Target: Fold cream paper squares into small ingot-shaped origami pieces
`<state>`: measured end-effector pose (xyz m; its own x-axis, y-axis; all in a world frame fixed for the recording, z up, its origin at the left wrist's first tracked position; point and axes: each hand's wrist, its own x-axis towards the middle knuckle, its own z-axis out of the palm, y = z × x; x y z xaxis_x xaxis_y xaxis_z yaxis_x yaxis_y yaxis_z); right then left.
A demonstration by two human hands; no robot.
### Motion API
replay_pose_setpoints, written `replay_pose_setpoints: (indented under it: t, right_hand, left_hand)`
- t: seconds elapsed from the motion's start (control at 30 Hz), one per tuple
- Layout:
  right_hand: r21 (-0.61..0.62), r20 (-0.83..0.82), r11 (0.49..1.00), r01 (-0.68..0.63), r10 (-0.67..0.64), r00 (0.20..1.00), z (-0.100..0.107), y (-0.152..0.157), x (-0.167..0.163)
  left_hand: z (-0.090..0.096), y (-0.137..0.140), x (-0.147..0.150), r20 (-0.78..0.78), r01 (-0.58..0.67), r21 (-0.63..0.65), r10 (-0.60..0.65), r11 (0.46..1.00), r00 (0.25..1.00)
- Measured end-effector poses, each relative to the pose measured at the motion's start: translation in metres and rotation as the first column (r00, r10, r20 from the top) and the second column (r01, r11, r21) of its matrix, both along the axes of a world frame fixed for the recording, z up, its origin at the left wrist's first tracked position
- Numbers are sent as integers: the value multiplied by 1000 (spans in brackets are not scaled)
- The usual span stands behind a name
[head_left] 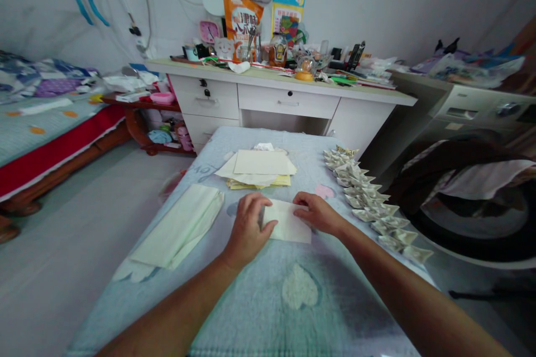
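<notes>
From the head view, the work in hand looks like folding: both hands press a pale sheet of paper (288, 222) flat on the counter (301, 312), which is covered with a light blue cloth bearing a heart shape. The left hand (248, 226) lies with fingers curled loosely over the sheet's left edge, thumb resting on the paper, pinning rather than gripping it; the right hand (317, 213) lies flat on the upper right corner, fingers stretched, nothing closed inside it. I judge this a creasing step (the sheet already looks doubled into a narrow rectangle, though its layers are hard to tell), and the next move would call for running the fingers along an edge while the other hand keeps the sheet from sliding. The paper is off-white, thin and matte, lying slightly askew. Just beyond it sits a stack of unfolded sheets (259, 170); to the left lies a folded bundle of paper (180, 228); along the right edge runs a row of finished folded pieces (368, 201).
</notes>
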<state>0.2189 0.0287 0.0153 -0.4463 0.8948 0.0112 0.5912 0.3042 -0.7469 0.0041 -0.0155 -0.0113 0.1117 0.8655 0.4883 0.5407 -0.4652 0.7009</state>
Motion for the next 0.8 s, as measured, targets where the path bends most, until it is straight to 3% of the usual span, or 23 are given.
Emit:
replay_pose_setpoints:
  t: [0.07,0.17,0.27,0.43,0.8]
  right_hand:
    - [-77,-132,997,-13,3,991,4,-2,-1]
    - [-158,-282,987,-31,-15,959,6,-5,-6]
    - [-199,-387,979,-52,-30,922,3,-10,-11]
    - [-273,-490,961,-36,-107,865,-9,-19,-12]
    - [-331,-468,943,-23,-142,872,-22,-25,-16]
  left_hand:
    - [0,5,-3,175,-81,-83,94,993,980]
    - [-2,11,-7,380,142,-327,-8,934,925]
    - [-5,14,-9,503,308,-444,-49,841,863]
    - [-7,14,-9,585,310,-443,10,841,811]
    - [-3,14,-10,597,242,-478,110,844,795]
